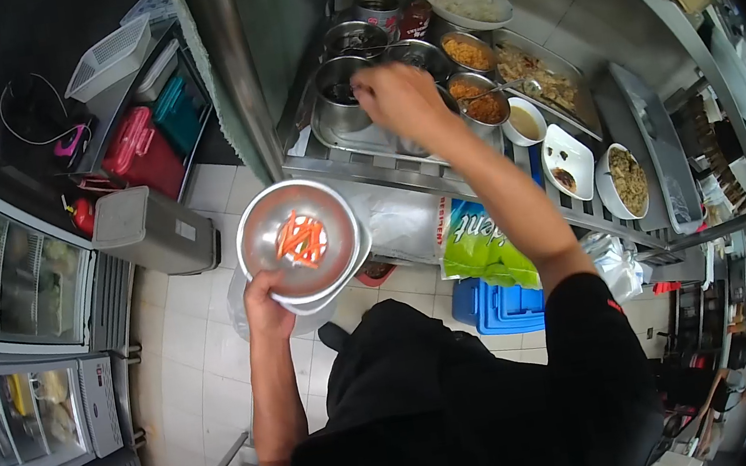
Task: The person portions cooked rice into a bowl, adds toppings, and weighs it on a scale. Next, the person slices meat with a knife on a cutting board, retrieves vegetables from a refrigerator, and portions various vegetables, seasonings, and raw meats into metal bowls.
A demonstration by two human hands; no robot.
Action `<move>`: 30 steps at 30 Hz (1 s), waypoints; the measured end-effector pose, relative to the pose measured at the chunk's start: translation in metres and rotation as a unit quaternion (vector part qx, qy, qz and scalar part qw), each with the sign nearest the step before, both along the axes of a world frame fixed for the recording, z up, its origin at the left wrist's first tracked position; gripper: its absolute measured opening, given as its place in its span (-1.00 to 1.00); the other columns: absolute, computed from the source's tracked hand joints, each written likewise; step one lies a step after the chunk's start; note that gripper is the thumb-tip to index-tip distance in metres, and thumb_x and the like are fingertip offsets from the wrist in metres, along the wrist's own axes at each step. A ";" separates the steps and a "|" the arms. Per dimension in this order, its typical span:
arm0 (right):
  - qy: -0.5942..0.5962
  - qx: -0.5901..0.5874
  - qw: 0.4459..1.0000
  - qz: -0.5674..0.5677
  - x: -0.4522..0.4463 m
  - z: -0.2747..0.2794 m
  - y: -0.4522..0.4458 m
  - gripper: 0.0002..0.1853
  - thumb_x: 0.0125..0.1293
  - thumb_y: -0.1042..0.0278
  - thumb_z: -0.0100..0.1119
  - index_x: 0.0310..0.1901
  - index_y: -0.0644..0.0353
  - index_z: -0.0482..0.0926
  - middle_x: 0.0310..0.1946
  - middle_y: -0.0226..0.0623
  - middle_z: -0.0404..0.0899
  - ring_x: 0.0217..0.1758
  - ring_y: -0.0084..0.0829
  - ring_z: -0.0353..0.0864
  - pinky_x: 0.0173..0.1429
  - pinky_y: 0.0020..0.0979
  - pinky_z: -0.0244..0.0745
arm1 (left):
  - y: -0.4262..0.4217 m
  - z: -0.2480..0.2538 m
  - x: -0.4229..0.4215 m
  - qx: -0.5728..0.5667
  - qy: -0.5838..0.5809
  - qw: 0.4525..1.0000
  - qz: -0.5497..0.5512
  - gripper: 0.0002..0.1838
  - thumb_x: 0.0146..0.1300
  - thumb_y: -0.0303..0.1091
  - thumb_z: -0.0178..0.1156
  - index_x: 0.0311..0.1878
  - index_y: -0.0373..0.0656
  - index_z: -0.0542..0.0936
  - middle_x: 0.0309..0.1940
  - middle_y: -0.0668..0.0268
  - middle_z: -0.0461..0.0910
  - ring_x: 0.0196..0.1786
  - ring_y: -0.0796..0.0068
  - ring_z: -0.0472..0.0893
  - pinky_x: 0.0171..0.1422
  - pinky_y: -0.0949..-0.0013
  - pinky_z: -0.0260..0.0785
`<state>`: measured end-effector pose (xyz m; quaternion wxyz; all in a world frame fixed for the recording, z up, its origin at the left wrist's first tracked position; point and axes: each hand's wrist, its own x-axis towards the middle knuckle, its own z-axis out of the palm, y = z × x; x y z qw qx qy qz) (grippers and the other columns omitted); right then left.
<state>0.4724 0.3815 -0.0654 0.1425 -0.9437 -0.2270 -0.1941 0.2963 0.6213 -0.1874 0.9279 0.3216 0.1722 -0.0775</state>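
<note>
My left hand (267,305) grips the rim of a round metal bowl (262,233), its thumb over the near edge. Orange carrot strips (302,240) lie in the bottom of the bowl. A pale, white-rimmed container shows partly beneath it. My right hand (405,99) reaches over the shelf, fingers closed, at the right edge of a metal pot (340,111) with dark contents. Whatever the fingers may hold is hidden. Near this hand stand another metal pot (418,55) and a bowl of shredded orange food (480,98) with a spoon.
A metal tray of food (541,79), a white square dish (568,160) and a white bowl (623,183) line the shelf to the right. Below are a green bag (487,241) and a blue bin (500,306). A grey bin (147,233) and glass-door fridges (3,253) stand left.
</note>
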 end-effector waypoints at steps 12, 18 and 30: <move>0.014 -0.204 0.979 0.008 0.084 -0.012 -0.021 -0.87 0.03 0.41 0.09 -0.41 0.12 0.64 -0.42 -0.14 0.62 -0.26 -0.16 0.63 -0.16 -0.19 0.50 | -0.050 0.035 0.087 0.024 -0.038 0.996 -0.075 -0.38 -0.02 -0.43 -0.12 0.20 -0.47 0.25 0.04 -0.08 0.44 0.00 0.10 0.57 0.03 0.16 0.53; 0.129 -0.047 0.987 0.079 0.084 -0.022 -0.027 -0.83 -0.11 0.49 0.19 -0.40 0.10 0.65 -0.39 -0.23 0.64 -0.22 -0.18 0.62 -0.09 -0.25 0.50 | -0.056 0.034 0.101 0.041 -0.036 0.994 -0.095 -0.37 -0.02 -0.41 -0.13 0.20 -0.46 0.25 -0.01 -0.07 0.48 -0.04 0.10 0.60 -0.02 0.15 0.55; 0.336 0.188 0.920 0.073 0.087 -0.009 -0.071 -0.76 0.04 0.54 0.09 -0.23 0.24 0.66 -0.41 -0.24 0.66 -0.32 -0.50 0.62 -0.13 -0.48 0.49 | -0.065 0.038 0.100 0.034 -0.065 0.995 -0.067 -0.35 -0.02 -0.36 -0.14 0.21 -0.47 0.22 0.07 -0.12 0.41 0.07 0.05 0.52 0.14 0.09 0.45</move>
